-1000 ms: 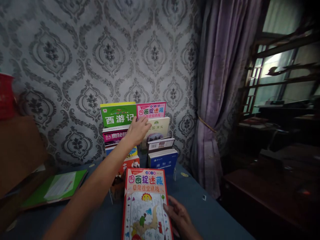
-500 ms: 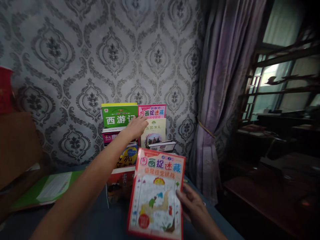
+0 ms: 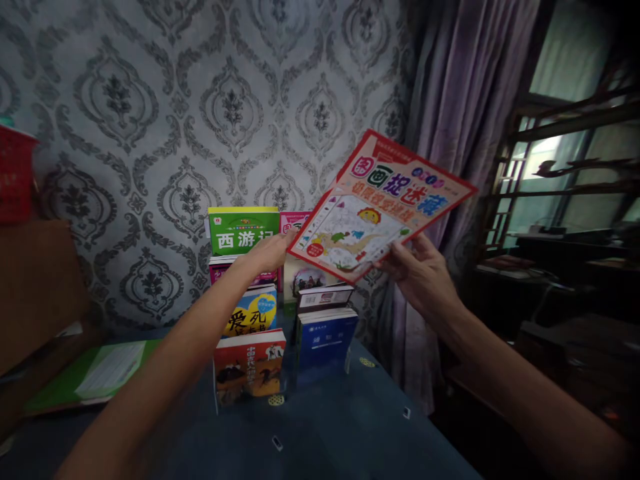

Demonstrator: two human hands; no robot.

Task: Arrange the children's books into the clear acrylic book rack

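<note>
My right hand (image 3: pixel 420 267) grips a red-bordered picture book (image 3: pixel 370 220) by its lower right edge and holds it up, tilted, over the right-hand row of books. The cover has colourful characters and a smiling sun. My left hand (image 3: pixel 273 253) reaches to the back of the rows, between the green book (image 3: pixel 243 230) and a cream book (image 3: pixel 307 277). Its fingertips are largely hidden by the raised book, so their grip does not show. Behind the cream book stands a pink book (image 3: pixel 295 219), partly covered.
In the left row stand a blue-and-yellow book (image 3: pixel 253 310) and a red-brown book (image 3: pixel 250 367). A dark blue book (image 3: pixel 327 343) fronts the right row. On the left are a green folder (image 3: pixel 100 373), a cardboard box (image 3: pixel 40 293) and a red container (image 3: pixel 15 173). A purple curtain (image 3: pixel 420 200) hangs right.
My right hand has lifted the red-bordered book up and to the right and tilted it, uncovering the front books. My left hand stays near the cream book.
</note>
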